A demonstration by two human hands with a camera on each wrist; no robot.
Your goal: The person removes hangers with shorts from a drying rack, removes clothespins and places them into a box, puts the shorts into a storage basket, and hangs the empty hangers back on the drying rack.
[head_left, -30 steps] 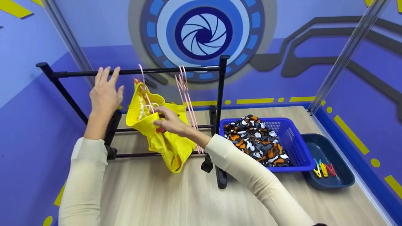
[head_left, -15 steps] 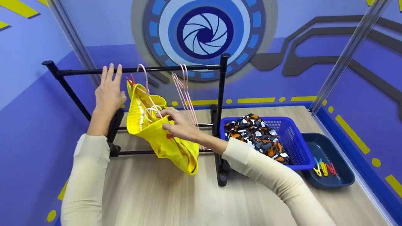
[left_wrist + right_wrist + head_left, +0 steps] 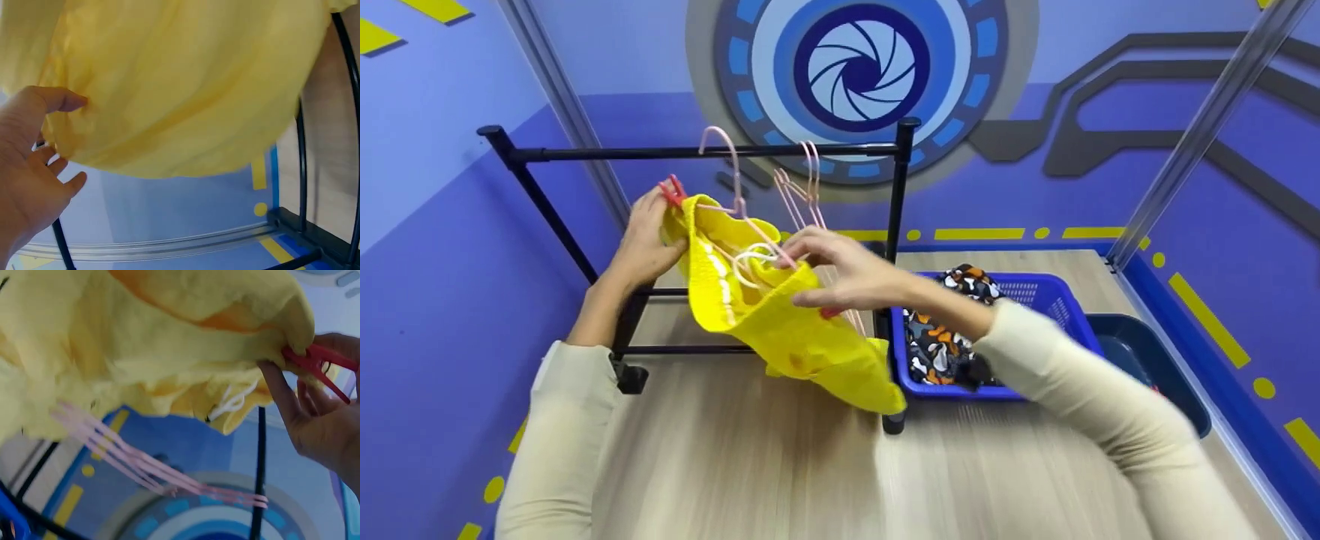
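Yellow shorts (image 3: 802,337) with a ribbed waistband and white drawstring (image 3: 754,262) are on a pink hanger (image 3: 736,180). The hanger's hook overlaps the rack's top rail in the head view. At the waistband's left end, beside a red clothespin (image 3: 673,191), my left hand (image 3: 649,236) pinches the cloth. The left wrist view shows that thumb (image 3: 67,100) on the yellow fabric, with fingers behind it. My right hand (image 3: 851,270) pinches the waistband's right end along with the hanger's lower arm. Another red clothespin (image 3: 318,360) sits there, close against that hand.
A black clothes rack (image 3: 622,154) stands on the wooden surface. Several pink hangers (image 3: 813,180) hang on its right part. To the right are a blue basket (image 3: 1072,315) with patterned cloth (image 3: 937,345) and a dark tub (image 3: 1177,382), partly hidden by my right arm.
My left hand has come down from the rail and taken the waistband's left end. The shorts and hanger have come nearer and swung right, with my right hand holding their right end.
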